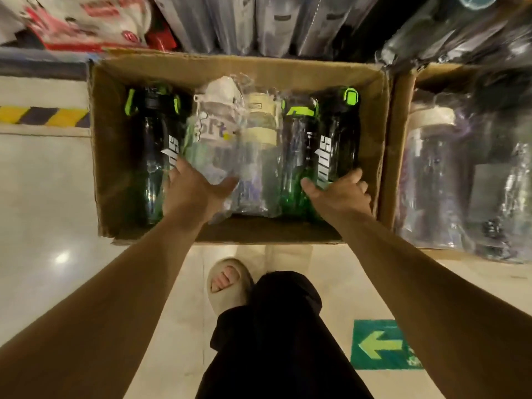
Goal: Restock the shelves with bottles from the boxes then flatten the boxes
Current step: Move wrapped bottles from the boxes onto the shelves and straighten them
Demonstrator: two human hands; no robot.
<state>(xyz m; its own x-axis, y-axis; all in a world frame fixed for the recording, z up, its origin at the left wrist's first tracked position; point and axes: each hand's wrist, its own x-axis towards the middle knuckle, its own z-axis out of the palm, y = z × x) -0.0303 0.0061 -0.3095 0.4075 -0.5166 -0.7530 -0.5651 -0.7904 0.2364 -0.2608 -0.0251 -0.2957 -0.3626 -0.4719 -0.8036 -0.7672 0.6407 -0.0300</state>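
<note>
An open cardboard box point(241, 64) on the floor holds several bottles lying side by side. A dark green bottle point(152, 133) lies at the left. Beside it are a clear plastic-wrapped bottle point(213, 125) and a cream-lidded clear one point(260, 139). Two more dark green bottles point(296, 145) point(336, 131) lie at the right. My left hand point(193, 191) wraps the lower end of the clear wrapped bottle, fingers tucked down its left side and thumb over the top. My right hand point(339, 191) grips the base of the rightmost dark green bottle, thumb on its left, fingers curled on its right.
A second cardboard box point(400, 139) of wrapped bottles stands touching the first on the right. Packaged goods point(259, 21) on a low shelf sit just behind both boxes. My slippered foot point(227, 283) is on the tiled floor near a green arrow sticker point(383, 344). Yellow-black tape point(43, 115) is at left.
</note>
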